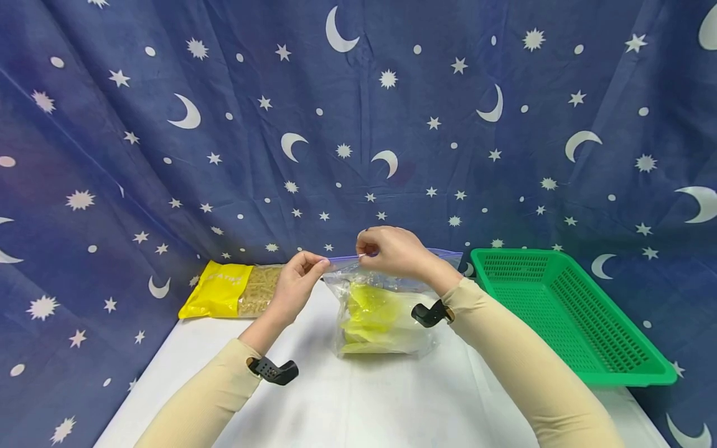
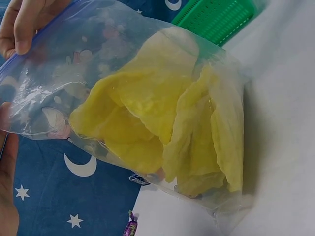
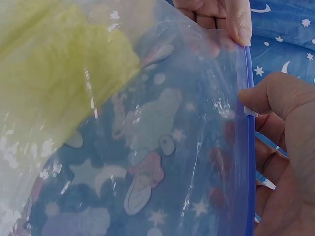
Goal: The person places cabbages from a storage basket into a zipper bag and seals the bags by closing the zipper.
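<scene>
A clear zip bag with a purple-blue zip edge and printed figures stands upright on the table, held up by its top. Inside it lies a soft, folded yellow and whitish sheet, seen through the plastic. My left hand pinches the zip edge at the bag's left corner between thumb and finger. With thumb and fingers, my right hand grips the small white slider on the zip, a short way right of the left hand. The right part of the bag's top is hidden behind the right hand and forearm.
A yellow pack of pasta lies at the back left of the white table. To the right stands a green plastic basket. A small purple wrapped piece shows beyond the bag. A blue star-and-moon curtain hangs behind.
</scene>
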The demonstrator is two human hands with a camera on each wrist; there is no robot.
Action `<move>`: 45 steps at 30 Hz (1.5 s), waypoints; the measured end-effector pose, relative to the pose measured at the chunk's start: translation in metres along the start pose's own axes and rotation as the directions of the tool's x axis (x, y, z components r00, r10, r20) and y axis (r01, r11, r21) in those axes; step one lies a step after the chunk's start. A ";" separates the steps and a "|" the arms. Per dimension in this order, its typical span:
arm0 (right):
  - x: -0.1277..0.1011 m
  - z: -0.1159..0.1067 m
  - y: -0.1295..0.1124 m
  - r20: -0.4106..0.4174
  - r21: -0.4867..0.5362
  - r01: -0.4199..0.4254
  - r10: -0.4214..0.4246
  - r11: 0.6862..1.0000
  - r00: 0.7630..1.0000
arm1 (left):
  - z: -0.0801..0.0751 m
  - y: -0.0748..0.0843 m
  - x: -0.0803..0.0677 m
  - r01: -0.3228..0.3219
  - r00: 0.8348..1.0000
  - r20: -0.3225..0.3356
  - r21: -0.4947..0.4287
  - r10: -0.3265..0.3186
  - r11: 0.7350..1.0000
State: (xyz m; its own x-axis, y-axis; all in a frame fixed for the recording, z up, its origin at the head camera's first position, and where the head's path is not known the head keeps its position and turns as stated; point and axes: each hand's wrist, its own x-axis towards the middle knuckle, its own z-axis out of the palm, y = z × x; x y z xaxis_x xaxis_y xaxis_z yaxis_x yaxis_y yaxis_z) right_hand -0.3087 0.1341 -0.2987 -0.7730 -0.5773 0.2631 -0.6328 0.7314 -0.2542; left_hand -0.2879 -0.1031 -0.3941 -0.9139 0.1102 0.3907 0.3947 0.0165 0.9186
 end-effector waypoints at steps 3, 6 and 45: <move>-0.003 -0.003 0.004 -0.008 -0.003 -0.002 0.002 1.000 1.000 | 0.000 0.000 0.000 -0.002 1.000 0.000 0.007 0.002 1.000; -0.007 -0.005 0.008 -0.006 -0.003 -0.013 0.013 1.000 1.000 | -0.001 -0.001 0.001 -0.005 1.000 -0.003 0.017 0.005 1.000; -0.057 -0.031 0.058 -0.027 0.016 -0.148 0.148 0.989 0.989 | -0.007 -0.011 0.003 -0.026 1.000 -0.006 -0.086 0.025 0.996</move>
State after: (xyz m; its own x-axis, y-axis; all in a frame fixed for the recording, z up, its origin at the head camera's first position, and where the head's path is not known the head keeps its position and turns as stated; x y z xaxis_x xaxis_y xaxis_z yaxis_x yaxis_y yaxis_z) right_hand -0.3002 0.2206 -0.2992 -0.8568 -0.4523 0.2477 -0.5120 0.8030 -0.3050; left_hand -0.2959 -0.1104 -0.4029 -0.9041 0.1047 0.4142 0.4086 -0.0718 0.9099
